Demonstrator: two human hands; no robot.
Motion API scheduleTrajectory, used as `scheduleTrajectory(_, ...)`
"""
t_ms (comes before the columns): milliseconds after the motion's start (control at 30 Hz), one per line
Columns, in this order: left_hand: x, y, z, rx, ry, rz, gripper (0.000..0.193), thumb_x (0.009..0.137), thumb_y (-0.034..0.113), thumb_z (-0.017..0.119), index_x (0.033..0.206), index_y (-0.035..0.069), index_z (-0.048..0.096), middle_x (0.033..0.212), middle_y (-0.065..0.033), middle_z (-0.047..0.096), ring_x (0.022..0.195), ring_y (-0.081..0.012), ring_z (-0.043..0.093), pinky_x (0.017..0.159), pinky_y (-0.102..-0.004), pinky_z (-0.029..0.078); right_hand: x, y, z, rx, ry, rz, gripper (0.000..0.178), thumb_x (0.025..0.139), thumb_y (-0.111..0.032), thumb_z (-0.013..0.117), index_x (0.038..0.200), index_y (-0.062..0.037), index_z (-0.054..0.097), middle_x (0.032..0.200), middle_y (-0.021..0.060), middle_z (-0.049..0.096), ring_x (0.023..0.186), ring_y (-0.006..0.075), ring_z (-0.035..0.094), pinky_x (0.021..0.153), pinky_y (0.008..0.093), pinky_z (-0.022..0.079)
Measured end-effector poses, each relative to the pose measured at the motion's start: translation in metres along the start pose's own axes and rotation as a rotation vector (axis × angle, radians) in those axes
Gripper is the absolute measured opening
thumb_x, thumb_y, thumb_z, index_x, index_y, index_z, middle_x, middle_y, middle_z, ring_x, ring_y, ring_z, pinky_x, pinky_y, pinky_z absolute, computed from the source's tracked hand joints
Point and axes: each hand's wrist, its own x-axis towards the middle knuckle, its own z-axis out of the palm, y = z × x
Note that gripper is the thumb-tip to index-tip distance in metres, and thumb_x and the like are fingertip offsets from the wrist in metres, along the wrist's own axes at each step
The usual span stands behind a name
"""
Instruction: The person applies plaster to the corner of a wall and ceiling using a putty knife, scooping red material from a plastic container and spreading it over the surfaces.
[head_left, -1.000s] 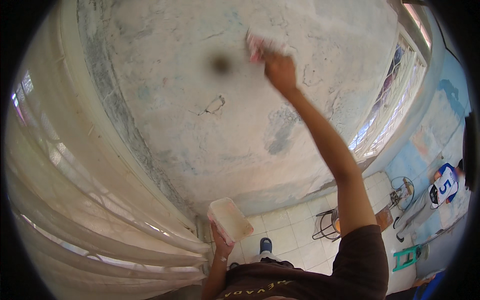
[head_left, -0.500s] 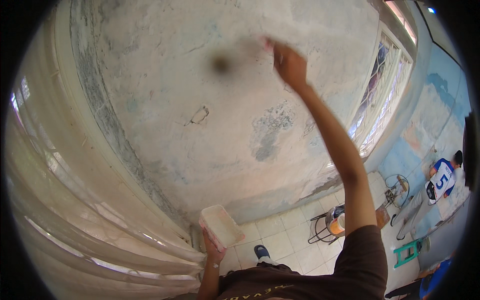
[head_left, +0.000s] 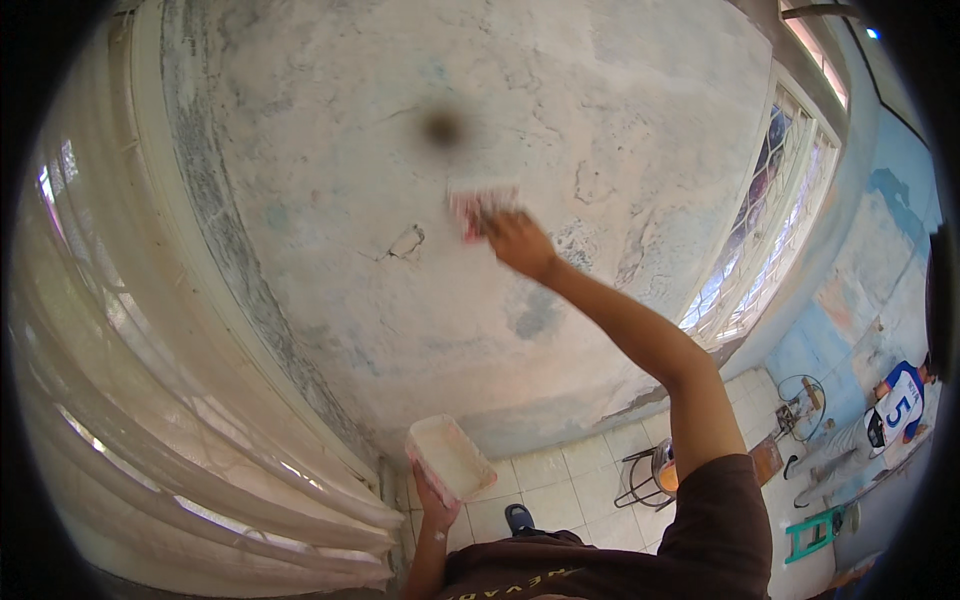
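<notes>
My right hand (head_left: 520, 244) is closed around a wide, pink-and-white brush (head_left: 484, 212), smeared by motion. The brush is at the patchy, pale wall (head_left: 400, 330), right of a small cracked patch; whether it touches is hard to tell. Low on the left, my left hand (head_left: 436, 502) grips a rectangular, pink-stained tub (head_left: 452, 460) by its side and underneath. A pale layer coats the tub's inside.
Sheer curtains (head_left: 200, 440) hang on my left. A barred window (head_left: 765, 210) is at the right. On the tiled floor are a round metal stand (head_left: 640, 480) and a green stool (head_left: 812, 535). Another person (head_left: 890, 415) is at the blue wall.
My right hand has swept the brush down and left across the wall, and the elbow is more bent. The left hand keeps the tub at nearly the same spot.
</notes>
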Motion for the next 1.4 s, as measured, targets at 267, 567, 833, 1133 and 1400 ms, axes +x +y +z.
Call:
scheduleTrajectory(267, 0.004, -0.001, -0.020, -0.053, 0.078, 0.009, 0.069, 0.102, 0.061, 0.042, 0.155, 0.018, 0.033, 0.154, -0.0055, 0.043, 0.139, -0.0281, 0.044, 0.117, -0.0486, 0.034, 0.089, 0.125, -0.062, 0.237, 0.316, 0.315, 0.047, 0.086, -0.002, 0.056, 0.127, -0.0229, 0.067, 0.108, 0.0095, 0.073, 0.092, 0.0288, 0.070, 0.076, 0.0421, 0.056)
scheduleTrajectory(567, 0.019, -0.019, 0.005, -0.056, 0.044, 0.073, 0.069, 0.101, 0.062, 0.043, 0.154, 0.019, 0.034, 0.153, -0.0062, 0.043, 0.140, -0.0297, 0.043, 0.115, -0.0511, 0.037, 0.164, 0.197, -0.042, -0.126, 0.218, 0.481, 0.026, 0.089, -0.012, 0.058, 0.112, -0.0122, 0.069, 0.084, 0.0115, 0.069, 0.075, 0.0304, 0.069, 0.060, 0.0448, 0.056)
scheduleTrajectory(833, 0.012, -0.018, 0.012, 0.222, -0.021, 0.148, 0.072, 0.100, 0.064, 0.041, 0.155, 0.018, 0.032, 0.155, -0.0068, 0.041, 0.141, -0.0307, 0.041, 0.116, -0.0509, 0.036, 0.009, 0.009, -0.036, 0.296, -0.190, -0.170, 0.054, 0.081, -0.002, 0.060, 0.135, -0.0107, 0.060, 0.128, 0.0139, 0.067, 0.101, 0.0230, 0.071, 0.078, 0.0360, 0.058)
scheduleTrajectory(1133, 0.003, 0.008, 0.020, 0.016, 0.108, 0.113, 0.073, 0.100, 0.066, 0.040, 0.156, 0.020, 0.030, 0.152, -0.0063, 0.042, 0.139, -0.0300, 0.043, 0.114, -0.0511, 0.038, 0.284, 0.277, -0.122, -0.001, 0.741, 0.453, 0.034, 0.092, -0.007, 0.050, 0.120, -0.0100, 0.068, 0.106, 0.0193, 0.072, 0.101, 0.0373, 0.068, 0.087, 0.0482, 0.054)
scheduleTrajectory(1400, -0.006, 0.022, 0.015, 0.307, 0.041, 0.314, 0.074, 0.100, 0.065, 0.042, 0.155, 0.017, 0.030, 0.151, -0.0054, 0.041, 0.138, -0.0290, 0.044, 0.112, -0.0517, 0.040, 0.297, 0.130, -0.057, -0.134, 0.158, 0.302, 0.048, 0.089, -0.010, 0.059, 0.137, -0.0102, 0.054, 0.122, 0.0142, 0.066, 0.107, 0.0302, 0.065, 0.089, 0.0510, 0.050)
